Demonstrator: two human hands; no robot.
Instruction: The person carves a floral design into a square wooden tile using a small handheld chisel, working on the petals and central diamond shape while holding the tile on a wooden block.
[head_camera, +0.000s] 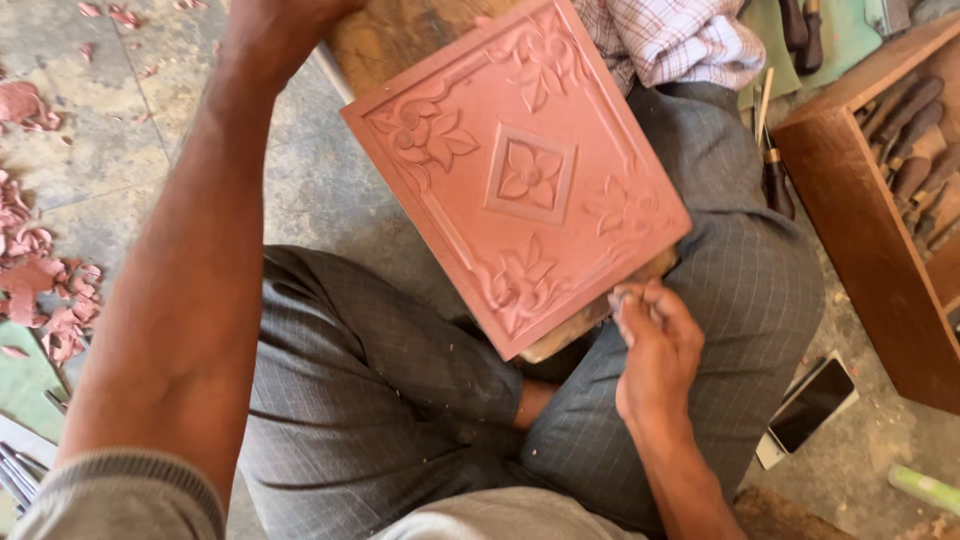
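A seated person's crossed legs in grey checked trousers (400, 400) fill the near foreground, seen from above. The right hand (655, 345) sits at the lower right edge of a square reddish carved tile (520, 180), its grip pinched shut with fingertips (628, 300) bunched against that edge; whether they clasp a small tool cannot be made out. The tile rests over the lap on a wooden board (590, 315), of which only a sliver shows beneath. It lies turned like a diamond, one corner toward the knees and the opposite one away; being square, it has no long axis. A central flower in a raised frame and floral corners face up. The left hand (275, 25) reaches to the tile's far left side, cut off by the top of the view, so its grip cannot be told. On the concrete floor (320, 170) lie reddish shavings (45, 290) at left and a phone (812, 405) at right. Farther right, a wooden box (860, 250) holds dark-handled carving tools (915, 140), partly cut off. A checked cloth (670, 40) lies beyond.
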